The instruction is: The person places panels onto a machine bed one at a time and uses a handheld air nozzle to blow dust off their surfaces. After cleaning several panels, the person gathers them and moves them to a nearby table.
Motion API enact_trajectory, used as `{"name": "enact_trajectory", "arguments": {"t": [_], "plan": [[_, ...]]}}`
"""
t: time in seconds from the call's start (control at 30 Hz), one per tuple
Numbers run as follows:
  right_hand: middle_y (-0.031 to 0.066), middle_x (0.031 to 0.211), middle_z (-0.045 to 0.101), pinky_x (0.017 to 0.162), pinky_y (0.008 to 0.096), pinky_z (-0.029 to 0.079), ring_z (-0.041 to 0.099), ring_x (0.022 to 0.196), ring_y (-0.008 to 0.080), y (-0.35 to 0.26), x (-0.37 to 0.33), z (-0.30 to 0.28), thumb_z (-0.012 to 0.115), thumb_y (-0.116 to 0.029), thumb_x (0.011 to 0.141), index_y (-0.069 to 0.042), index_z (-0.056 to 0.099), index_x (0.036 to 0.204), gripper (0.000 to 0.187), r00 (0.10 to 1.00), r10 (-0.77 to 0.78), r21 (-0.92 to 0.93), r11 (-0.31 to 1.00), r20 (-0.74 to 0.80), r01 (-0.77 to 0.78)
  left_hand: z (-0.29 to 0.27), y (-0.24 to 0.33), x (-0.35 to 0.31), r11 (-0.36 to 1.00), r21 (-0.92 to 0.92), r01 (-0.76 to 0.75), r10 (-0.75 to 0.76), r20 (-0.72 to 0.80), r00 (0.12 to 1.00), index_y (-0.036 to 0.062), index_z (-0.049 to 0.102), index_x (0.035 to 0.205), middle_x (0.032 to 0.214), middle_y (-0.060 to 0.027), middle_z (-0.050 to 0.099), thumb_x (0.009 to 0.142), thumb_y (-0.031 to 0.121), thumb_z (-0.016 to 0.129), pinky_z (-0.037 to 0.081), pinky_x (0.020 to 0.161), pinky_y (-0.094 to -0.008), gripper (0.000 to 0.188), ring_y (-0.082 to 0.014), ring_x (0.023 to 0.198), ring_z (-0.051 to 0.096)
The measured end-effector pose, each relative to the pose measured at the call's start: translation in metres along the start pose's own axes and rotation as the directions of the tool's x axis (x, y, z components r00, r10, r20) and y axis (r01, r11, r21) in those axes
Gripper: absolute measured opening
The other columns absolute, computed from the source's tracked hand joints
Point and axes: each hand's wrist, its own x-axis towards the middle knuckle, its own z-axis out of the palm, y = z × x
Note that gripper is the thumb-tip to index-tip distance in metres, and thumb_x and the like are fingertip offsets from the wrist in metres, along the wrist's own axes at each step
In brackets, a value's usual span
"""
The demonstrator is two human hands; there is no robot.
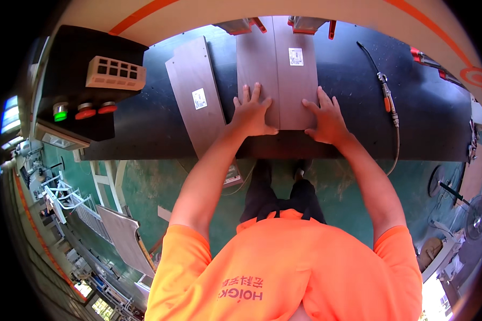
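Observation:
Two brown wood-grain panels lie side by side on the black machine table, their long edges meeting in a seam. My left hand (250, 113) rests with spread fingers on the left panel (256, 61), near its front end. On the right panel (297, 85), which carries a white label (295, 56), the fingers of my right hand (328, 119) lie at the outer edge, spread apart. The far ends of both panels run beneath the machine's overhead beam. To the left, a third brown panel (198, 80) with a notched corner and a white label lies at a slant.
An air blow gun (388, 99) with a hose lies on the table (353, 80) at the right. Red-edged clamp parts (308, 25) hang under the beam (343, 8). At the left stands a control box (116, 74) with green and red buttons (85, 111).

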Motion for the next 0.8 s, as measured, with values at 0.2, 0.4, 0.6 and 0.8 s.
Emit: {"name": "enact_trajectory", "arguments": {"t": [0.2, 0.4, 0.6, 0.8], "plan": [[0.0187, 0.13, 0.058, 0.091, 0.0402, 0.051, 0.062, 0.113, 0.0294, -0.038, 0.01, -0.063, 0.08, -0.016, 0.073, -0.008, 0.057, 0.128, 0.06, 0.838, 0.001, 0.324, 0.922, -0.546, 0.21, -0.015, 0.028, 0.047, 0.875, -0.21, 0.437, -0.464, -0.102, 0.88, 0.0015, 0.032, 0.148, 0.159, -0.026, 0.011, 0.062, 0.07, 0.075, 0.024, 0.108, -0.0678, 0.118, -0.049, 0.146, 0.008], [0.0051, 0.082, 0.071, 0.065, 0.0244, 0.053, 0.067, 0.067, 0.0134, -0.134, 0.044, -0.195, 0.072, -0.007, 0.083, -0.009, 0.063, 0.121, 0.039, 0.542, 0.033, 0.353, 0.791, -0.84, 0.499, -0.013, 0.032, 0.062, 0.821, -0.268, 0.503, -0.532, -0.043, 0.846, 0.0013, 0.03, 0.15, 0.16, -0.0261, 0.005, 0.065, 0.068, 0.076, 0.024, 0.106, -0.0682, 0.118, -0.0493, 0.146, 0.006], [0.0035, 0.075, 0.07, 0.053, 0.0254, 0.051, 0.067, 0.058, 0.0186, -0.139, 0.103, -0.213, 0.071, -0.011, 0.082, -0.013, 0.066, 0.111, 0.029, 0.37, -0.156, 0.021, 0.901, -0.916, 0.433, -0.018, 0.042, 0.062, 0.794, -0.232, 0.561, -0.582, -0.024, 0.813, 0.0011, 0.031, 0.149, 0.16, -0.0256, 0.007, 0.066, 0.065, 0.077, 0.029, 0.105, -0.0654, 0.115, -0.0479, 0.146, 0.01], [0.0045, 0.075, 0.07, 0.056, 0.0248, 0.051, 0.067, 0.059, 0.016, -0.133, 0.095, -0.218, 0.069, -0.006, 0.083, -0.011, 0.065, 0.109, 0.027, 0.533, -0.102, 0.191, 0.864, -0.84, 0.466, -0.015, 0.042, 0.065, 0.797, -0.223, 0.561, -0.58, -0.022, 0.815, 0.0006, 0.03, 0.15, 0.16, -0.0258, 0.005, 0.065, 0.065, 0.077, 0.029, 0.105, -0.0648, 0.116, -0.0482, 0.146, 0.01]]}}
